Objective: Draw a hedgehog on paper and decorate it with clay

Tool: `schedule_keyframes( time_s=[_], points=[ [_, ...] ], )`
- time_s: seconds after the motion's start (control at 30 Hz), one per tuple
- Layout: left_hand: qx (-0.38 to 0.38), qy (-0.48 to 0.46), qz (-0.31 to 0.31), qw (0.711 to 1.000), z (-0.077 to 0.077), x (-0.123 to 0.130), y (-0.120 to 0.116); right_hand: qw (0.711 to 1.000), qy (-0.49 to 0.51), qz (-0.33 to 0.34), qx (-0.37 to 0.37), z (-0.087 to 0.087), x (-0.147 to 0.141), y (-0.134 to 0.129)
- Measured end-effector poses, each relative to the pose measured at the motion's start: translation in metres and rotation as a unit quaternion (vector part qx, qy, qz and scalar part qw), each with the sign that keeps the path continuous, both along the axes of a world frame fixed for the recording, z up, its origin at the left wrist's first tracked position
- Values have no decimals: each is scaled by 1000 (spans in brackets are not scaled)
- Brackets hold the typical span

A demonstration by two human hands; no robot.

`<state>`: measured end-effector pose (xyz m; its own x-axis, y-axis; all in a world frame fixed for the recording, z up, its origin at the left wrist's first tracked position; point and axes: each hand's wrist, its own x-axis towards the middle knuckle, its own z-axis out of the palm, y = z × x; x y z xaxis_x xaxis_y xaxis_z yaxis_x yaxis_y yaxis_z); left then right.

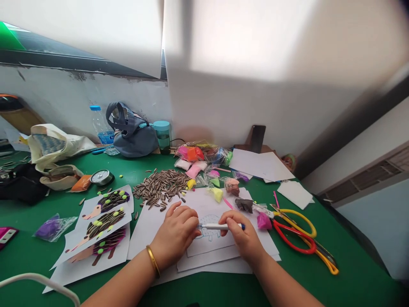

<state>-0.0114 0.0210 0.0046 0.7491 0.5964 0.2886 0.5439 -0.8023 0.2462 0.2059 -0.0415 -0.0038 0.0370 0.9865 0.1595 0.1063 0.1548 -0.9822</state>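
My right hand [244, 241] grips a white marker pen [212, 226] with a dark blue end, lying nearly level and pointing left. The fingers of my left hand [179, 232] are curled together at the pen's left tip; what they pinch, if anything, is hidden. A gold bangle [153, 261] circles my left wrist. Beneath the pen, a blue outline drawing [209, 235] of a small legged animal with a dotted body shows on the top sheet of white paper [223, 251], partly covered by my left hand.
Striped sunflower seeds [162, 186] lie heaped behind my left hand. Finished hedgehog pictures [105, 224] overlap at left. Coloured clay lumps [217, 195] and clay packets [191, 154] sit behind the paper. Red-handled scissors [294, 236] and yellow-handled scissors [300, 219] lie right. A bag [136, 138] stands by the wall.
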Motion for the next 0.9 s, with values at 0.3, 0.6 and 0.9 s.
schedule_keyframes(
  time_s=[0.3, 0.6, 0.9],
  points=[
    [-75, -78, -19, 994, -8, -1, -11, 991, 86, 68, -72, -4, 1, 4],
    [-437, -346, 70, 827, -6, 6, -14, 984, 101, 88, -118, -7, 3, 1],
    [-344, -247, 99, 900, -6, -1, -3, 980, -184, 77, 14, -3, 1, 2]
  ],
)
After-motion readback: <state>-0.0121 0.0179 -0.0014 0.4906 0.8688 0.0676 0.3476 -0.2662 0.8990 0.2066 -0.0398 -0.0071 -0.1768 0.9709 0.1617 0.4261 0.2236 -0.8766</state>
